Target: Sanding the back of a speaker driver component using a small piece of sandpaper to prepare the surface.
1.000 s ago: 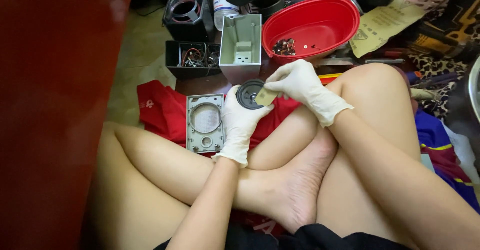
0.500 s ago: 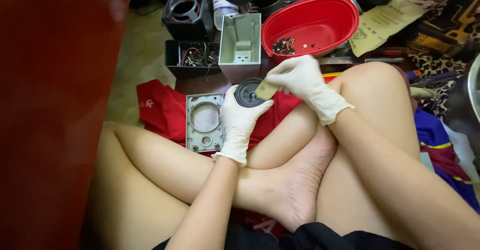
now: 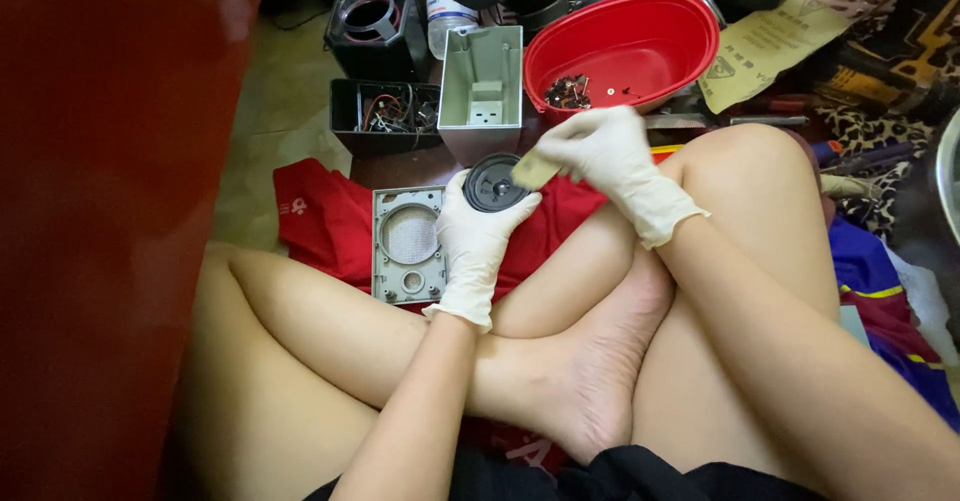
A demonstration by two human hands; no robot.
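Speaker: a small round black speaker (image 3: 494, 182) is held up over the red cloth (image 3: 330, 223), just in front of the crossed legs.
Way it points: its round face is turned up toward the camera; being round, no long side can be told.
Floor: the person is seated on a floor crowded with parts, with a big red wall-like side at the left.
Left hand: the gloved left hand (image 3: 474, 233) is closed around the speaker from below, fingers curled on its rim.
Right hand: the gloved right hand (image 3: 606, 149) is pinched shut on a small tan pad (image 3: 534, 169), which is pressed to the speaker's edge.
Beside: a grey front panel (image 3: 408, 245) with a round mesh hole is laid on the cloth, just left of the left hand.
Behind: a grey box shell (image 3: 482, 89), a black tray of wires (image 3: 385, 116) and a red tub (image 3: 634, 49) with little bits inside are set farther back.
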